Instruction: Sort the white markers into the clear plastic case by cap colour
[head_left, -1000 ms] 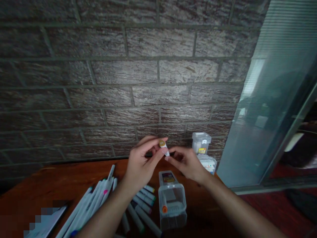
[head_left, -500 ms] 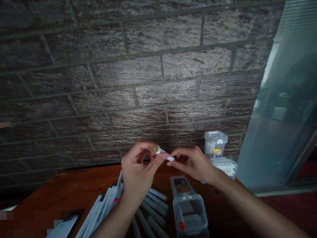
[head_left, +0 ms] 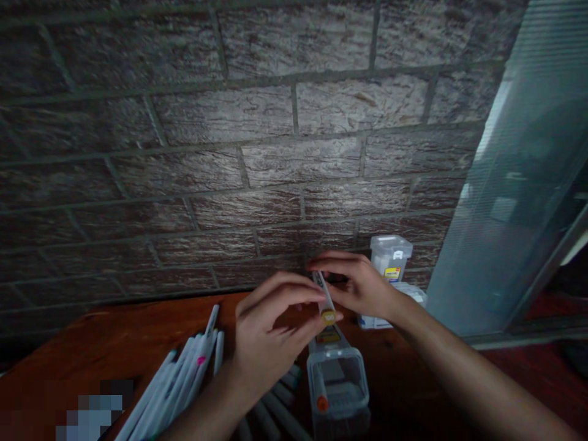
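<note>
A white marker (head_left: 324,295) with a mustard-yellow end marked "100" is in front of me, its yellow end tilted toward me. My left hand (head_left: 275,331) pinches it near that end between thumb and fingers. At its far end, the fingers of my right hand (head_left: 356,283) are closed on it, their tips partly hidden. Just below my hands lies an open clear plastic case (head_left: 339,383), with an orange-ended marker (head_left: 322,402) inside. Left of my left hand, several white markers (head_left: 184,380) lie in a pile, one with a pink end.
More markers (head_left: 280,413) lie partly under my left forearm. A lidded clear case (head_left: 390,257) with a yellow label stands at the back right, another clear box (head_left: 374,321) beside it. Behind the wooden table (head_left: 92,343) rises a brick wall (head_left: 257,171); a glass panel (head_left: 496,245) is at right.
Both hands have turned the marker from slanting sideways to pointing away from me, yellow end nearer. My left hand has moved right and down, over the open case's label. The view has shifted slightly.
</note>
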### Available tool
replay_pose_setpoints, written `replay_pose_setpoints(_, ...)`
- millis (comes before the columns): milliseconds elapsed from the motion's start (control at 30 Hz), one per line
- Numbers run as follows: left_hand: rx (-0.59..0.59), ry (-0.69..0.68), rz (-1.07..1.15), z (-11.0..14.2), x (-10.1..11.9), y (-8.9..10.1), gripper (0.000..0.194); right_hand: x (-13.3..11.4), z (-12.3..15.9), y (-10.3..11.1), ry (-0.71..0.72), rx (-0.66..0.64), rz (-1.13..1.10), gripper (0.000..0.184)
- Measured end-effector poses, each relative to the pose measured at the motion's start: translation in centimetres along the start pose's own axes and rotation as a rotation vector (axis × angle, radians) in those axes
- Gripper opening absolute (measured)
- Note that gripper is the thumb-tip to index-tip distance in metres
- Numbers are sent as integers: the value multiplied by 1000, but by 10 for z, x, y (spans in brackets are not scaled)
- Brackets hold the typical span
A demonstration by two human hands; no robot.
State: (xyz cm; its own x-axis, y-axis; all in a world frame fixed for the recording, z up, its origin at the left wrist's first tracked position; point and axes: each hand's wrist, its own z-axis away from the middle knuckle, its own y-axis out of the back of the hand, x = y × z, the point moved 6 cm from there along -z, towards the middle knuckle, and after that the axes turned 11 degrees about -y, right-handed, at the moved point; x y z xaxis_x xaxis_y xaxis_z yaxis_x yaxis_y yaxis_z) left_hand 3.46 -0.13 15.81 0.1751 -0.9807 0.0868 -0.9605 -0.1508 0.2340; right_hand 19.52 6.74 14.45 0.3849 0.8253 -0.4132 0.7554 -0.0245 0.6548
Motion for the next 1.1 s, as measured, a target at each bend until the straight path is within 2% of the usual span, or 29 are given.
replay_pose_setpoints(200, -1, -23, 13, 0, 5, 0, 30, -8, -2, -12, -19, -73, -8, 25)
replay_pose_setpoints(500, -11, 14, -24, 0, 6, 4, 27, -4, 0, -8, -71, -6, 23, 28)
replay_pose_setpoints(833, -23, 14, -60, 0, 7, 4, 30, -1, 0, -5, -85, 17, 45, 18)
replay_pose_setpoints(1000, 4, 14, -115, -1, 7, 6, 28, 3, 1, 3, -48, 26, 82, 20)
replay_pose_setpoints(1100, 37, 71, -124, 1, -3, 13, 26, 6, 3, 17, -38, 73, 128, 20)
